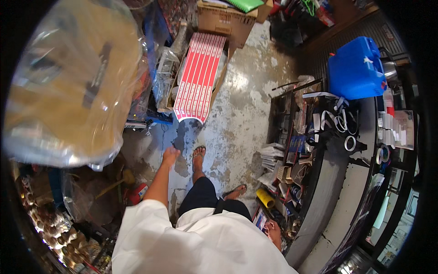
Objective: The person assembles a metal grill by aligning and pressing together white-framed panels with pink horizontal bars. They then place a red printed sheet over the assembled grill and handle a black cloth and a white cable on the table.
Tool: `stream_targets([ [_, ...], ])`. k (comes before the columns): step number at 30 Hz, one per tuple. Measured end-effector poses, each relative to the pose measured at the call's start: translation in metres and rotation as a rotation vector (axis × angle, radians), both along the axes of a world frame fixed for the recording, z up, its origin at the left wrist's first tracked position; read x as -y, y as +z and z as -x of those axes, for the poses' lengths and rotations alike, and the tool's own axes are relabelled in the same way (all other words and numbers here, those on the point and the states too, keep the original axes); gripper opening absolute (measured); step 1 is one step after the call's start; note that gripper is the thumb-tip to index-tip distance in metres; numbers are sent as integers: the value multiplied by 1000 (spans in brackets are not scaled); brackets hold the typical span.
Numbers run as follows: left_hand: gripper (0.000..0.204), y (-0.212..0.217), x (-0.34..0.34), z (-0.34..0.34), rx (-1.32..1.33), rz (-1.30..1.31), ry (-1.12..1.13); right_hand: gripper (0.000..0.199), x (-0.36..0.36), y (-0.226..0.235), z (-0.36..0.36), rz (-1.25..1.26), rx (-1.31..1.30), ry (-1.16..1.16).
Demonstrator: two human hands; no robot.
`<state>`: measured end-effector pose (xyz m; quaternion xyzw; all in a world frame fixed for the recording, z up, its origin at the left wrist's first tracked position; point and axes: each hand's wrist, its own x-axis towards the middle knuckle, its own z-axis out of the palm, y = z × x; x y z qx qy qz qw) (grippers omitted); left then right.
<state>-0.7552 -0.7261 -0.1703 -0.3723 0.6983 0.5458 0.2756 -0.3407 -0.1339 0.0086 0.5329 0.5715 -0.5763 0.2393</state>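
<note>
My left hand (170, 156) is held out in front of my left side, above the floor. Its fingers are curled in, and nothing shows in them. Low on my right side is my right hand (273, 232), close to the crowded shelf (292, 169). That hand is dim and blends with the goods behind it, so its grip is unclear. A yellow roll (265, 198) lies just beyond it. Ahead of my left hand, a row of long red-and-white printed strips (199, 75) rests over an open carton (221, 86); the hand is apart from them.
A big plastic-wrapped tan item (68, 82) fills the left side. A cardboard box (226, 23) stands beyond the strips. On the right, a blue jerrycan (356, 68) sits above the shelf, near white tape rolls (350, 143). The worn concrete floor (242, 109) runs between.
</note>
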Motion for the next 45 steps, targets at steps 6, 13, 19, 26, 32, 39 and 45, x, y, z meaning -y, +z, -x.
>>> stream_targets([
  [6, 88, -63, 21, 151, -77, -48, 138, 42, 130, 88, 65, -122, 196, 124],
  [13, 75, -122, 24, 231, 78, 105, -43, 38, 202, 125, 61, -165, 291, -4],
  [19, 45, -126, 27, 200, -19, -2, -99, 44, 206, 122, 33, -128, 400, -43],
  [26, 38, -64, 30, 129, 109, -439, 22, 40, 189, 87, 91, -210, 190, 243],
  [32, 36, -2, 36, 113, 153, -492, 124, 51, 222, 35, 272, -321, -217, 670],
  [39, 30, 40, 53, 142, 157, -532, 129, 64, 345, 7, 478, -651, -849, 1154],
  [45, 34, 69, 74, 164, 222, -478, 25, 30, 392, -9, 544, -711, -892, 1446],
])
